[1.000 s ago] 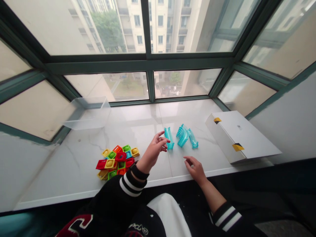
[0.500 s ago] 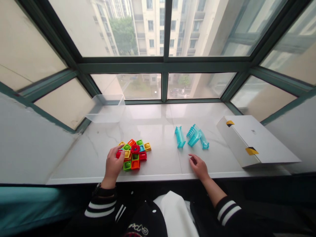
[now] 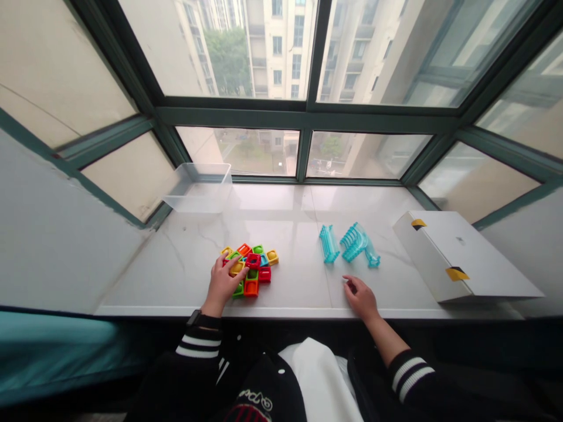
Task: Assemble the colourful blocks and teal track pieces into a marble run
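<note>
My left hand (image 3: 223,282) lies over the left side of a heap of colourful square blocks, its thumb and fingers apart. Between the thumb and fingertips a yellow block (image 3: 237,268) shows; whether they press on it I cannot tell. Around it are a red block (image 3: 253,261), an orange block (image 3: 251,288) and several green, blue and yellow ones, some partly covered by the hand. My right hand (image 3: 361,298) rests near the front edge of the sill, fingers loosely bent and apart, holding nothing. Just beyond it are translucent blue track-like pieces, one straight (image 3: 329,244) and one curved (image 3: 353,241).
A clear plastic bin (image 3: 197,196) stands at the back left by the window. At the right a white box (image 3: 475,255) with yellow-and-black tabs lies on the white marbled sill (image 3: 299,293). A smaller blue piece (image 3: 372,256) touches or adjoins the curved one.
My left hand has moved right from the heap's left edge, onto the yellow block, its fingers spreading. My right hand has barely moved. The whole view has shifted a little.
</note>
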The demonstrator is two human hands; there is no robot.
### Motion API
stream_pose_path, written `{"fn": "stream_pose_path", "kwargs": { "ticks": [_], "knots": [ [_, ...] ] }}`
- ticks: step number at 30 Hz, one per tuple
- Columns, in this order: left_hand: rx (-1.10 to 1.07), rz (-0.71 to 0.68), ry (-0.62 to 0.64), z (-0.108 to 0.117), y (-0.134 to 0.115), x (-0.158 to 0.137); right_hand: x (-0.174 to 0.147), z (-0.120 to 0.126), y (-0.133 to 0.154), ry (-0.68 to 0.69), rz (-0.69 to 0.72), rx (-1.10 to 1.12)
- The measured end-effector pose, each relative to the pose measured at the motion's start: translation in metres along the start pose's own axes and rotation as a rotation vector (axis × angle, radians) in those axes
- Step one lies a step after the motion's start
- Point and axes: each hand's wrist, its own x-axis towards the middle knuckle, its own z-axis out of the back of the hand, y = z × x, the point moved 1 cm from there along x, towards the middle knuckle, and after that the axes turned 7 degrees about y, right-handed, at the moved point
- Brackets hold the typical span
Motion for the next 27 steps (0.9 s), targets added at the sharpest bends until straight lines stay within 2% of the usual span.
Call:
{"fn": "stream_pose_path", "kwargs": {
  "ticks": [7, 14, 22, 27],
  "knots": [
    [-0.018, -0.03, 0.06, -0.008, -0.018, -0.001, 0.0, 0.001, 0.001, 0.02, 0.002, -0.026],
    [-0.028, -0.093, 0.149, -0.024, -0.049, -0.004, 0.0, 0.003, 0.003, 0.024, 0.021, -0.037],
    [-0.085, -0.148, 0.271, -0.043, -0.092, -0.019, 0.0, 0.004, 0.004, 0.037, 0.011, -0.021],
    [-0.091, -0.151, 0.326, -0.045, -0.105, -0.029, 0.0, 0.006, 0.007, 0.027, 0.028, -0.029]
  ]
}}
